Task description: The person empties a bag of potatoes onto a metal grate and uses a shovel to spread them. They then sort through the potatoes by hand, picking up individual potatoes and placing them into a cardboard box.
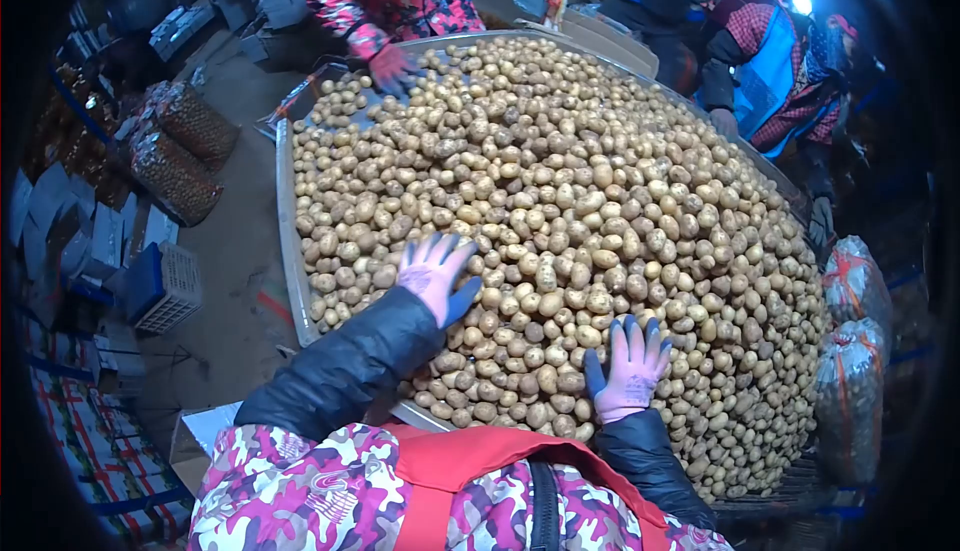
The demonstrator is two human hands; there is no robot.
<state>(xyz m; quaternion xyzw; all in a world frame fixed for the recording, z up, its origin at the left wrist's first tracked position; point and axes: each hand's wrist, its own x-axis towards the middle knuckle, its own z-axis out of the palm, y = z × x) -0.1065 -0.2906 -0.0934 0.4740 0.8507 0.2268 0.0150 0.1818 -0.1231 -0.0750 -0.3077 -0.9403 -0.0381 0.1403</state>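
Observation:
A broad heap of small potatoes (560, 211) covers a metal-edged sorting table (287, 221) in front of me. My left hand (436, 276), in a pink glove with dark blue fingertips, rests on the potatoes left of the middle, its fingers spread. Nearer the front, my right hand (628, 369), gloved the same way, lies on the heap with its fingers apart and pointing away from me. Neither hand has a potato gripped in it. What lies under the palms is hidden.
Across the table a co-worker's gloved hand (393, 68) touches the potatoes at the far left corner. Other people stand at the far right edge. Filled mesh sacks (175, 176) stand left, tied bags (850, 381) right. A blue and white crate (165, 286) sits on the floor.

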